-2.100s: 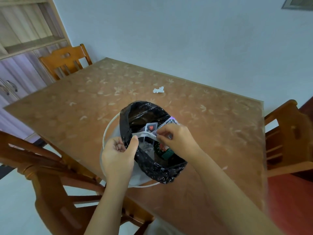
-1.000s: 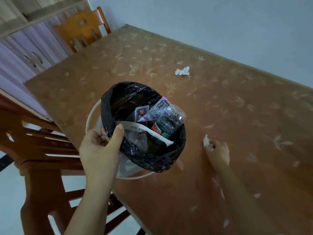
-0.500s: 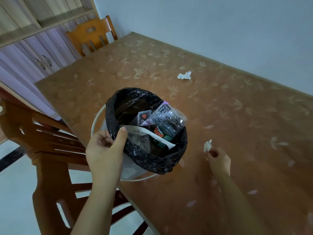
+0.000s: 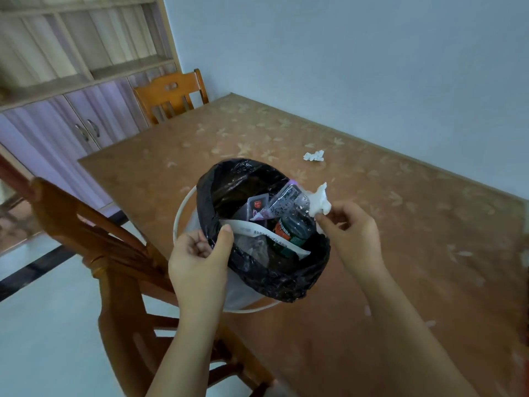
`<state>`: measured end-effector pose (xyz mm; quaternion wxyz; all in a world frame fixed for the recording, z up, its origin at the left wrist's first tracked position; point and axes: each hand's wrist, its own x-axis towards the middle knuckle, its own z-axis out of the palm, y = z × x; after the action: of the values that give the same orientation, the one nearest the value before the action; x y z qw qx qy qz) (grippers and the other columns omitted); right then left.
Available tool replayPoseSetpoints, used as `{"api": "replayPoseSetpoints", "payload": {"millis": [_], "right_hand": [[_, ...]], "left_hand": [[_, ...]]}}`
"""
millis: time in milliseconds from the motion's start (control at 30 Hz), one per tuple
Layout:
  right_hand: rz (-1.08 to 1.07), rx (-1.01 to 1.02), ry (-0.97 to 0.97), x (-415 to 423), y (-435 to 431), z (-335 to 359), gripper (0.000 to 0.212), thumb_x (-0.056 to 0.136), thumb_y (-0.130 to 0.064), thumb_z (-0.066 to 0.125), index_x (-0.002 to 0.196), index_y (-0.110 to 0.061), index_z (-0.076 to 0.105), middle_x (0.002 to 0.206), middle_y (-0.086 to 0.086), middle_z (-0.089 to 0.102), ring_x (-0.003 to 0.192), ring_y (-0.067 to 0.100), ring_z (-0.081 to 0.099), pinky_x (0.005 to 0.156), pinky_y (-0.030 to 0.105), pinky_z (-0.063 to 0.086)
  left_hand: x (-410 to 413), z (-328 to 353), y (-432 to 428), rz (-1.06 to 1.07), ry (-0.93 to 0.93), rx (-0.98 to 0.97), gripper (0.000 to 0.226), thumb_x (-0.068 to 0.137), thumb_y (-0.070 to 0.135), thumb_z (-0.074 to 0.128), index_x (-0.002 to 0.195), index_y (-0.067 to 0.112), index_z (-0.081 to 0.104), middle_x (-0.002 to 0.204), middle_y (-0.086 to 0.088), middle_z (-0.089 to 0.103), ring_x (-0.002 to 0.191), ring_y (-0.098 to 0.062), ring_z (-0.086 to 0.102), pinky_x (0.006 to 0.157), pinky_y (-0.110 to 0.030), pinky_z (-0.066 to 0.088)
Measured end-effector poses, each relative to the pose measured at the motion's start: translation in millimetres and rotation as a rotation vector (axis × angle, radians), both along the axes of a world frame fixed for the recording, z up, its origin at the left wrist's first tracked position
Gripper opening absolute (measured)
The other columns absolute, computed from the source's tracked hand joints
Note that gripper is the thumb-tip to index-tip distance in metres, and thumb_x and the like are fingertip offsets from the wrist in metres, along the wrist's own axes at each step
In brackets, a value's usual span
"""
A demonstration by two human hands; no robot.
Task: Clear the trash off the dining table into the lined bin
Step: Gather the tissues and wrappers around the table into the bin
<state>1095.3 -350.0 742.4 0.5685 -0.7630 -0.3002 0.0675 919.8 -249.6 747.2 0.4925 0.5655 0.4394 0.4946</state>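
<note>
My left hand (image 4: 197, 262) grips the rim of the white round bin with black plastic liner (image 4: 266, 270) at the brown floral table (image 4: 429, 253) edge. My right hand (image 4: 352, 233) pinches a crumpled white tissue (image 4: 320, 200) over the bin's far rim. Another crumpled white paper scrap (image 4: 314, 156) lies farther back on the table.

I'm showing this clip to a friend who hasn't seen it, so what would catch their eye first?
First, the white bin lined with a black bag, at the table's near edge and stuffed with wrappers and a bottle. The left hand pinches the liner's rim, while the right hand holds a crumpled white tissue at the bin's far rim. Another paper scrap lies farther back on the table.
</note>
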Motion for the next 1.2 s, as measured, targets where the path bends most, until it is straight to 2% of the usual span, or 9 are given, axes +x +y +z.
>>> {"api": "replayPoseSetpoints", "payload": {"millis": [100, 233, 333, 433, 500, 733, 900, 967, 1200], "right_hand": [[0.105, -0.089, -0.167, -38, 15, 23, 0.006, 0.077, -0.015, 0.068, 0.076, -0.018, 0.064, 0.069, -0.006, 0.061, 0.06, -0.009, 0.051, 0.056, 0.003, 0.038], [0.217, -0.141, -0.332, -95, 28, 49, 0.014, 0.079, -0.012, 0.066, 0.088, -0.023, 0.068, 0.079, -0.017, 0.062, 0.076, -0.001, 0.056, 0.065, 0.012, 0.043], [0.141, -0.197, -0.417, -131, 33, 59, 0.017, 0.081, -0.015, 0.063, 0.098, -0.019, 0.067, 0.091, -0.01, 0.061, 0.09, 0.007, 0.053, 0.079, 0.018, 0.038], [-0.006, -0.211, -0.514, -159, 36, 65, 0.017, 0.082, -0.015, 0.061, 0.098, -0.015, 0.066, 0.098, 0.0, 0.065, 0.095, 0.012, 0.051, 0.084, 0.021, 0.034], [-0.09, -0.216, -0.549, -174, 39, 68, 0.017, 0.083, -0.014, 0.06, 0.098, -0.013, 0.066, 0.099, 0.003, 0.066, 0.098, 0.018, 0.053, 0.084, 0.025, 0.035], [-0.183, -0.302, -0.528, -206, 61, 61, 0.017, 0.082, -0.014, 0.059, 0.098, -0.011, 0.064, 0.099, 0.008, 0.062, 0.098, 0.026, 0.053, 0.081, 0.028, 0.036], [-0.185, -0.316, -0.491, -208, 93, 55, 0.017, 0.084, -0.017, 0.057, 0.099, -0.013, 0.063, 0.1, 0.005, 0.061, 0.099, 0.024, 0.052, 0.079, 0.028, 0.036], [-0.187, -0.308, -0.479, -203, 108, 55, 0.017, 0.084, -0.018, 0.056, 0.099, -0.014, 0.063, 0.1, 0.005, 0.061, 0.1, 0.023, 0.052, 0.079, 0.028, 0.037], [-0.288, -0.218, -0.44, -164, 165, 58, 0.016, 0.084, -0.016, 0.059, 0.099, -0.014, 0.064, 0.096, 0.003, 0.061, 0.099, 0.025, 0.054, 0.079, 0.029, 0.037]], "left_hand": [[-24, 7, 5, -0.02, -0.014, 0.019, 0.035, 0.075, 0.029, 0.066, 0.061, 0.012, 0.039, 0.059, -0.002, 0.034, 0.052, -0.008, 0.033, 0.047, -0.018, 0.033], [-61, 17, 21, -0.03, -0.038, -0.004, 0.033, 0.074, 0.029, 0.066, 0.067, 0.004, 0.047, 0.058, -0.004, 0.04, 0.051, -0.01, 0.037, 0.051, -0.025, 0.037], [-86, 28, 38, -0.044, -0.065, -0.004, 0.032, 0.074, 0.03, 0.067, 0.06, 0.013, 0.044, 0.051, 0.006, 0.04, 0.047, -0.006, 0.035, 0.051, -0.022, 0.035], [-106, 39, 57, -0.099, -0.055, 0.071, 0.033, 0.074, 0.03, 0.067, 0.057, 0.019, 0.04, 0.04, 0.016, 0.04, 0.043, -0.001, 0.037, 0.044, -0.01, 0.03], [-118, 46, 66, -0.145, -0.063, 0.098, 0.033, 0.075, 0.029, 0.066, 0.059, 0.021, 0.039, 0.039, 0.018, 0.04, 0.042, 0.0, 0.038, 0.042, -0.009, 0.029], [-155, 49, 99, -0.15, -0.091, 0.071, 0.036, 0.074, 0.032, 0.066, 0.056, 0.02, 0.036, 0.039, 0.015, 0.033, 0.043, -0.004, 0.031, 0.044, -0.013, 0.026], [-164, 43, 126, -0.178, -0.08, 0.042, 0.03, 0.074, 0.03, 0.066, 0.058, 0.02, 0.042, 0.041, 0.015, 0.039, 0.044, -0.003, 0.035, 0.053, -0.026, 0.032], [-162, 41, 141, -0.196, -0.062, 0.052, 0.025, 0.074, 0.031, 0.066, 0.061, 0.021, 0.046, 0.041, 0.019, 0.042, 0.044, -0.001, 0.038, 0.053, -0.027, 0.033], [-124, 40, 216, -0.27, -0.045, 0.061, 0.03, 0.073, 0.03, 0.066, 0.057, 0.024, 0.042, 0.042, 0.017, 0.041, 0.044, 0.0, 0.038, 0.053, -0.025, 0.033]]}}
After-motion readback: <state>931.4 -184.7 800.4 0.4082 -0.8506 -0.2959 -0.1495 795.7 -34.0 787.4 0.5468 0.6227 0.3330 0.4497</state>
